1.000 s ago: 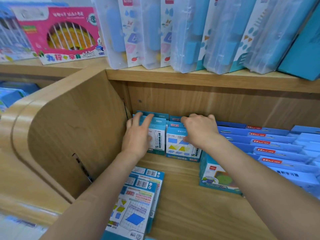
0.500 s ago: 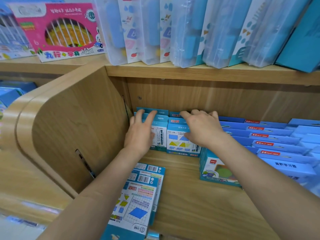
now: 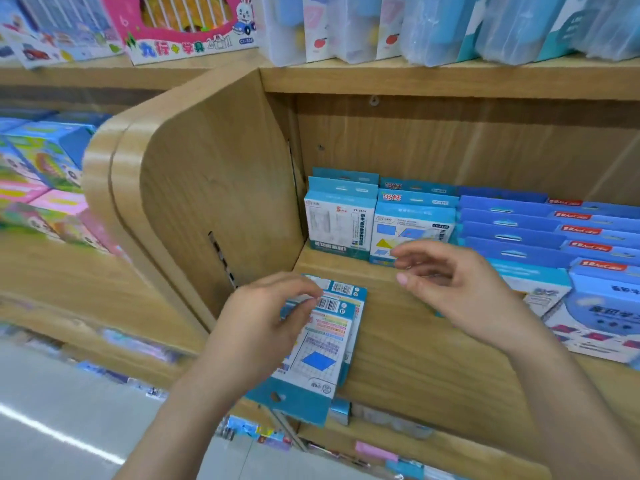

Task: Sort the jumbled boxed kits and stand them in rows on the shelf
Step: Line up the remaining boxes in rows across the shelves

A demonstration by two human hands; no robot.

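Kits (image 3: 325, 344) lie flat near both loosely curled hands (image 3: 263, 327) (image 3: 464, 292).

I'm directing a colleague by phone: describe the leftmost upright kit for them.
Find the curved wooden side panel. The kit stands at the back of the shelf, right beside it. Unlike its neighbour with a yellow triangle, its front is mostly white.

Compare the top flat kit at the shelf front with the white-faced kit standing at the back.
Pose: the flat kit lies barcode side up, its hang tab overhanging the shelf; the white-faced kit stands upright, tab up. Contact: the left hand is over the flat kit, grip unclear; nothing touches the white-faced kit. Both are blue-trimmed boxes with hang tabs.
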